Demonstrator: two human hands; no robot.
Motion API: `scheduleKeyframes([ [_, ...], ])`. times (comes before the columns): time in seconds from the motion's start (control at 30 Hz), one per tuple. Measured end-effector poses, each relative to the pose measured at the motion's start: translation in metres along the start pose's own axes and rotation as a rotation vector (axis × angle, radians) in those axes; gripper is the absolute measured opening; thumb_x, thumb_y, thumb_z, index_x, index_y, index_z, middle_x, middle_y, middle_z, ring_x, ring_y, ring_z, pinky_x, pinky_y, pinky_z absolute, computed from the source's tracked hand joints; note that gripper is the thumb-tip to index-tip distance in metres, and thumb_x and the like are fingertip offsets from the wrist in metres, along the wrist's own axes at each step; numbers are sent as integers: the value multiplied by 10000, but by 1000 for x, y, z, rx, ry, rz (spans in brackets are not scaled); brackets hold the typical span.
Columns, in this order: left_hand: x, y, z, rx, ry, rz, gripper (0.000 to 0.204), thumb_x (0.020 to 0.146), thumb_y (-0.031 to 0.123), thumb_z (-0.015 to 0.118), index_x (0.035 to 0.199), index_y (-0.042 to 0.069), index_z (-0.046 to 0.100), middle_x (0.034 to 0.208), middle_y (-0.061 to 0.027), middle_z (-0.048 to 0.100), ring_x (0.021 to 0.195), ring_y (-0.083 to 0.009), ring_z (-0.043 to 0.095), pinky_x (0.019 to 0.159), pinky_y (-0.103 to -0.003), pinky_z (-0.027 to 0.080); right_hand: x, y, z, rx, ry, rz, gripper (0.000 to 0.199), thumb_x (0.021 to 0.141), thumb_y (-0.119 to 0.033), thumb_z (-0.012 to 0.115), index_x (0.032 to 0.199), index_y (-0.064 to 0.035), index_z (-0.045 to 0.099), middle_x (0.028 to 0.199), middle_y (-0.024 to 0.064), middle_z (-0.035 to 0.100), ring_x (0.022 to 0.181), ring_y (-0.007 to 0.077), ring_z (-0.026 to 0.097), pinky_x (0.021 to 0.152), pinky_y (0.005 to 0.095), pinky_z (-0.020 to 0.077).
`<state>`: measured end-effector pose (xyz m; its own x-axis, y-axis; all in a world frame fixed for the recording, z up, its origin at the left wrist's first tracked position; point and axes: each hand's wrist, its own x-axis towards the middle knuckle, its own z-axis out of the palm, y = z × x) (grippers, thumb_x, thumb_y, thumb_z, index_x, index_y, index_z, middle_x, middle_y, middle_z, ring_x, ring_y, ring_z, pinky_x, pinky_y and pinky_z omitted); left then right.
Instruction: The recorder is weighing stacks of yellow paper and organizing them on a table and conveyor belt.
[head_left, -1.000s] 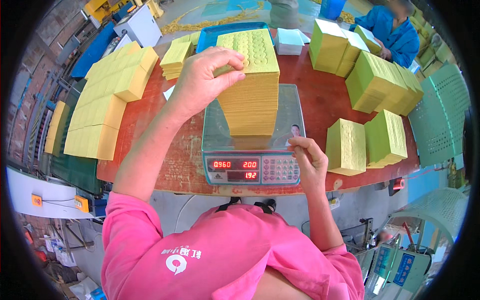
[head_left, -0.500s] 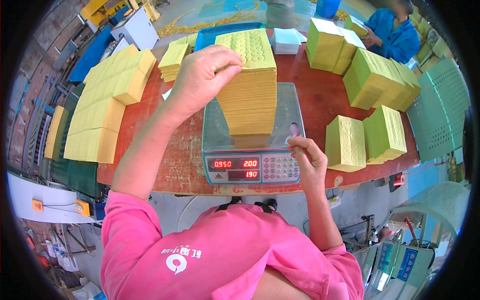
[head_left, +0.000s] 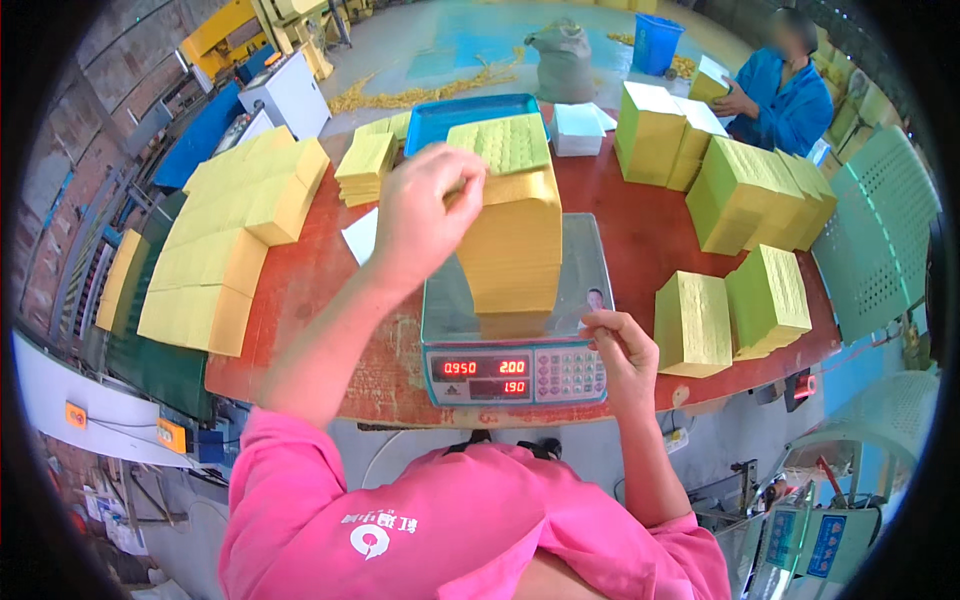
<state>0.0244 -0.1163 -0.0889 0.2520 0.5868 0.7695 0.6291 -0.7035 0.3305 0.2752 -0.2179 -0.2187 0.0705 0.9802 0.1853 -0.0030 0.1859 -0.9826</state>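
Observation:
A tall stack of yellow embossed paper [head_left: 515,245] stands on the pan of a digital scale [head_left: 440,300], whose red display is lit. My left hand [head_left: 430,205], slightly blurred, is closed in a pinch at the stack's upper left corner, on the top sheets. Along the near upper edge the paper looks curved. Beside the scale's front right corner, my right hand [head_left: 625,355] has thumb and forefinger pressed together. Just beyond those fingertips is a small pale patch with a picture [head_left: 596,300]; whether they hold it is unclear.
Yellow paper blocks line the left [head_left: 205,260] and right [head_left: 692,320] of the red table [head_left: 390,370]. Behind the scale are a blue tray [head_left: 425,125] and white paper [head_left: 577,130]. Across the table, a person in blue [head_left: 795,95] holds a yellow block.
The whole view has shifted, so the table sits lower in it. My left hand stays at the stack's corner, and the paper's near upper edge now looks curved. My right hand keeps its pinch.

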Motion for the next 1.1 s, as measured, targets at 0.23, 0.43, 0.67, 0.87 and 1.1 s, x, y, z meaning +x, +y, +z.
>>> scheduleKeyframes([
  [0.23,-46,72,13,110,-14,422,132,807,-34,638,929,16,620,989,-105,676,967,-258,672,906,-466,510,16,-58,-9,569,-194,176,414,1026,-277,477,1309,22,519,1173,128,638,1023,189,644,839,327,537],
  [0.43,-67,98,65,81,-203,602,201,857,72,665,1043,21,608,1118,-125,647,1060,-284,646,975,-502,467,37,-60,-42,433,-171,133,397,895,-25,584,1286,18,523,1130,39,612,1055,107,555,919,265,447],
  [0.67,-83,115,118,-133,-251,190,407,920,187,656,1259,5,523,1335,-213,529,1177,-392,547,1004,-474,432,62,-63,-257,40,356,-54,418,849,28,564,1264,-10,588,1103,66,657,969,139,628,858,285,502],
  [0.87,-95,130,147,-154,-346,2,346,873,82,659,1196,-4,569,1308,-206,560,1177,-369,557,990,-449,448,85,-34,-390,-4,410,99,525,819,68,583,1339,46,513,1168,142,640,1001,212,650,888,329,523],
  [1.1,-91,141,159,-140,-326,-74,334,858,48,652,1180,-5,584,1282,-206,579,1151,-371,577,992,-436,452,98,-31,-400,-348,375,285,577,825,41,586,1388,-50,496,1069,135,666,908,203,659,783,326,539],
])
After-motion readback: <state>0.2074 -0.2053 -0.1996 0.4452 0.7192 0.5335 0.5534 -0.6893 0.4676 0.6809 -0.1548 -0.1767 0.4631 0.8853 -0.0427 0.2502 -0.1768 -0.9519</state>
